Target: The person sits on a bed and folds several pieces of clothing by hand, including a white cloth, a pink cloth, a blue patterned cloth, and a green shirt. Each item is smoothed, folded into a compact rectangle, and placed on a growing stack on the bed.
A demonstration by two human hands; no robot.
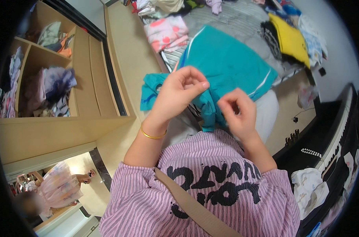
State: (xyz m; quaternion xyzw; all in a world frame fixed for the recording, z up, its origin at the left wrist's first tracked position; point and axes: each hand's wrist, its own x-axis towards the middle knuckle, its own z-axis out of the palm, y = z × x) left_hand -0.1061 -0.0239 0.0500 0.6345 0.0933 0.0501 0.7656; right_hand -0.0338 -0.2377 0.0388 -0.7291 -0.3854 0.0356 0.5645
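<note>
A teal garment (230, 55) with white piping and a blue stripe lies spread over my lap and the bed's edge. Its nearer part is bunched between my hands, and another teal portion (148, 93) hangs out to the left. My left hand (181, 91), with a gold bangle at the wrist, is closed over the cloth, thumb toward curled fingertips. Opposite it, my right hand (242, 114) is pinched, thumb and forefinger making a ring beside the bunched cloth. Whatever either fingertip grip holds is too small or hidden to make out.
Beyond the garment is a grey bed (227, 23) with a folded pink-and-white cloth (166, 32) and a yellow folded garment (290, 39). An open wooden wardrobe (86, 73) full of clothes stands left. At right is a black piano (305, 140). A person in a pale dress (61, 183) appears lower left.
</note>
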